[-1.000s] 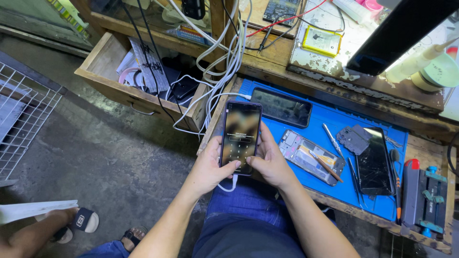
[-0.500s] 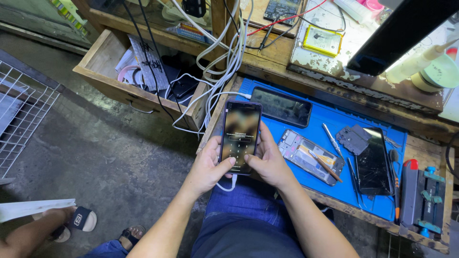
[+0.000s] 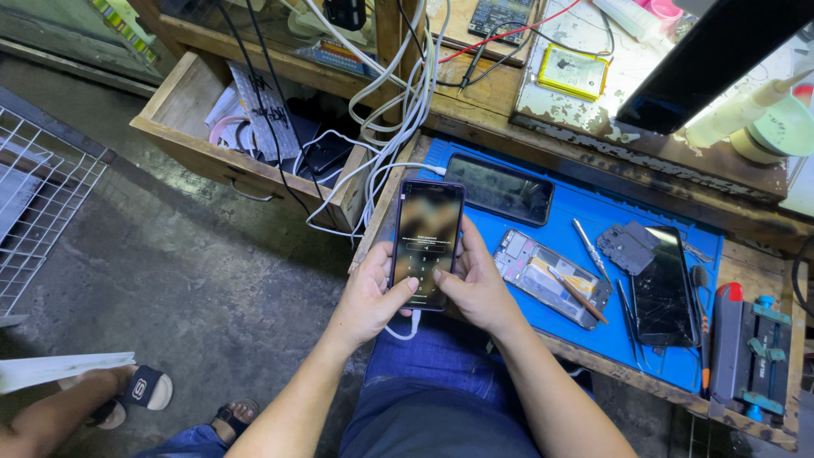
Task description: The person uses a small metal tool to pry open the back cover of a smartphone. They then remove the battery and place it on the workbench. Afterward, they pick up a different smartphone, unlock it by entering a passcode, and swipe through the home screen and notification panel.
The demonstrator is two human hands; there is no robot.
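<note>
**Head view: smartphone held in both hands over the bench edge**

Head view placed the person's jeans-covered lap nearest the lens, with both forearms reaching forward from it. The left hand [image 3: 366,298] and the right hand [image 3: 479,288] together cradled a purple-edged smartphone [image 3: 426,242], screen up and lit, just in front of the bench edge. Fingers of each hand wrapped the long sides from below; both thumbs rested on the lower part of the glass. Neither hand was spread flat or empty: each was closed around the phone's side rail. A white cable [image 3: 405,329] hung from the phone's bottom end, between the wrists.

Handling judgement: the phone appeared light, rigid and thin, with a smooth glass face likely to be slippery and breakable. The side rails looked like the safest hold; the plugged cable could tug it if snagged.

Beyond the hands lay a blue work mat [image 3: 585,212]. On it rested a dark phone [image 3: 500,188], an opened phone chassis [image 3: 551,278], a cracked phone [image 3: 664,288] and tweezers [image 3: 589,248]. Farther left, an open wooden drawer [image 3: 195,144] held tangled leads.
</note>
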